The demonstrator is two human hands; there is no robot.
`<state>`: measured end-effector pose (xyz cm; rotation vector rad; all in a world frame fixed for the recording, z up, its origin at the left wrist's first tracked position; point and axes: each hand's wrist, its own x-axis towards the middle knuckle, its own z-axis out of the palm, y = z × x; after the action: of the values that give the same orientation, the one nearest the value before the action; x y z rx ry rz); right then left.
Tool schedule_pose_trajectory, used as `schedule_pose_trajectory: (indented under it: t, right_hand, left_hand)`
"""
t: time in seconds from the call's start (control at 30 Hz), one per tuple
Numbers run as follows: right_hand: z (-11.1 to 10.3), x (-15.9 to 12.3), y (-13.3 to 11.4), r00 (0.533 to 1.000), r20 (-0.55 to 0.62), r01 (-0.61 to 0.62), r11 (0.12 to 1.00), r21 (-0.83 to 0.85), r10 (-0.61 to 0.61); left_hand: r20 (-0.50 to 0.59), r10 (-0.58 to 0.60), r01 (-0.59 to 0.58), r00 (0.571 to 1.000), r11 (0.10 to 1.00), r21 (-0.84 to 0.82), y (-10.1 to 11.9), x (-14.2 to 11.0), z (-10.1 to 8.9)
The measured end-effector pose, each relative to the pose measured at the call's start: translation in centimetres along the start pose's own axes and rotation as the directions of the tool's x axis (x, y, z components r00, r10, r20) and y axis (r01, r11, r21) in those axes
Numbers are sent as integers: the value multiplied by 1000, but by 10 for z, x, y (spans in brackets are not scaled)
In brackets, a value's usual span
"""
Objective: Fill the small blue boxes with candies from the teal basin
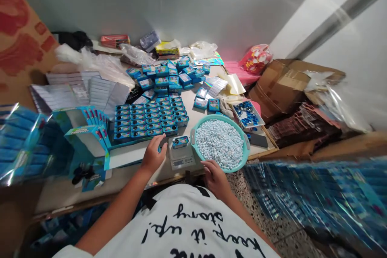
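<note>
My left hand (153, 155) is curled beside the scale, its fingers closed round something small with dark and blue edges, mostly hidden. On the digital kitchen scale (182, 163) lies a small blue box (180, 141) with a dark opening in its top. My right hand (215, 176) is at the near rim of a turquoise plastic basin (248, 154), fingers loosely bent and apart, with nothing visible in them. Small pale blue and white pellets (220, 142) fill the basin. Left of the scale, rows of similar blue boxes (152, 117) stand in a tray.
Behind the rows is a heap of blue boxes (173, 74). A white tray (259, 120) of small blue pieces sits right of the basin. An open display carton (87, 141) and stacked pale card sheets (102, 94) are at left; a cardboard box (272, 88) stands right.
</note>
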<state>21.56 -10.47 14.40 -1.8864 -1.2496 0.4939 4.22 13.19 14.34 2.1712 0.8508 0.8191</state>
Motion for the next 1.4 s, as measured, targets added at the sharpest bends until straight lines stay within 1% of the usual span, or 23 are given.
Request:
schedule_pose_trajectory:
  t: [0.13,0.23,0.33,0.43,0.5,0.63,0.73,0.83,0.9,0.97,1.03,1.07,1.13,1.23,1.3,1.4]
  right_hand:
    - [-35,36,28,996,5,92,990,-108,-92]
    - [-58,52,48,986,27,166,970,-175,-164]
    - [-74,50,64,973,69,228,950,-212,-218]
    - [-82,39,73,977,78,213,955,-206,-201]
    - [-83,32,77,984,63,178,965,-191,-169]
    - [-78,29,80,989,24,150,976,-160,-148]
    - [-72,31,78,990,30,143,977,-155,-141]
    - [-69,34,75,989,51,143,979,-148,-137]
    - [-69,34,73,988,51,151,977,-148,-145]
    - [-69,35,73,988,43,152,977,-149,-147]
    - [-69,34,74,990,24,137,981,-138,-135]
    - [-69,34,75,992,16,129,983,-130,-128]
    - [-70,34,77,993,-1,113,987,-117,-114]
    - [-70,34,79,995,-27,96,989,-115,-100]
    - [-69,35,80,994,-29,99,988,-119,-103]
    - [-67,38,83,991,9,130,978,-163,-130]
  left_hand:
    - [-134,-61,69,989,996,53,2,-23,0]
    - [-192,-93,112,977,990,90,10,-41,9]
    - [-225,-126,150,966,985,91,20,-53,23]
    - [-260,-155,179,953,981,69,27,-56,35]
    - [-256,-156,178,954,982,64,28,-54,38]
    - [-187,-146,170,971,979,117,24,-41,37]
    - [-149,-160,182,976,971,156,19,-26,38]
    - [-95,-172,187,980,966,180,16,-7,43]
    - [-33,-149,152,988,963,224,14,5,49]
    - [42,-92,75,995,951,299,14,12,54]
    - [100,-32,-6,995,933,359,15,14,59]
    - [108,-8,-33,994,927,372,16,13,61]
    - [93,23,-55,995,933,357,19,9,63]
    - [39,41,-49,998,967,252,24,1,62]
    - [-23,17,-13,1000,984,177,25,-3,57]
    - [-138,-55,72,989,990,124,23,-8,48]
